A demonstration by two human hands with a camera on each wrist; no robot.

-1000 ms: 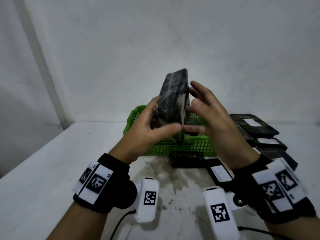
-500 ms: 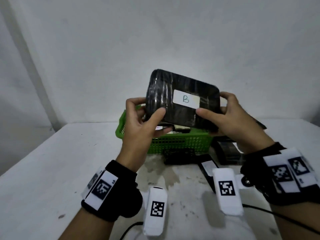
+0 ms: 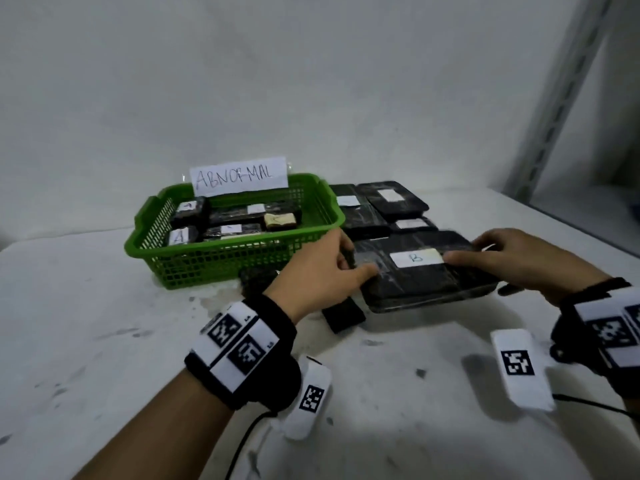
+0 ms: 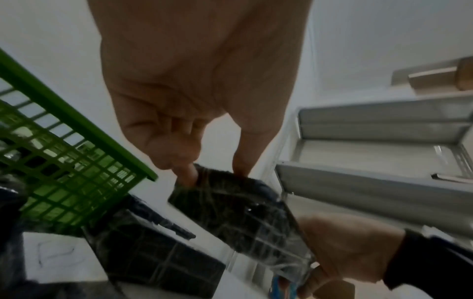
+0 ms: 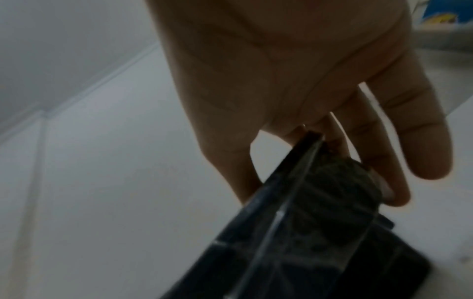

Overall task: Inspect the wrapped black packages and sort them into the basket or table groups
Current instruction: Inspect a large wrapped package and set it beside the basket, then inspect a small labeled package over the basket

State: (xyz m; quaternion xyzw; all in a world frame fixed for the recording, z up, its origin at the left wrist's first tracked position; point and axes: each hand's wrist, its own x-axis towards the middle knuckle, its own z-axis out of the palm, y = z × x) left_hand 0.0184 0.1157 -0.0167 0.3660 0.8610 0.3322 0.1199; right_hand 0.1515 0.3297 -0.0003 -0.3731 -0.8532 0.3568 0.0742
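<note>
A wrapped black package (image 3: 419,275) with a white label marked B lies flat, low over another black package on the table, right of the green basket (image 3: 221,261). My left hand (image 3: 332,268) pinches its left end (image 4: 217,182), thumb on top and fingers at the edge. My right hand (image 3: 498,254) grips its right end (image 5: 340,182), thumb on the label side. The basket carries a paper sign reading ABNORMAL and holds several wrapped packages (image 3: 235,220).
More labelled black packages (image 3: 391,199) lie behind the held one, right of the basket. Small black items (image 3: 343,317) sit on the table near my left wrist. A metal shelf upright (image 3: 561,98) stands at the right. White stained table (image 3: 104,323) extends left.
Both hands have lowered the B package from chest height in front of the basket down to the right, onto the pile on the table. The basket sign has come into view.
</note>
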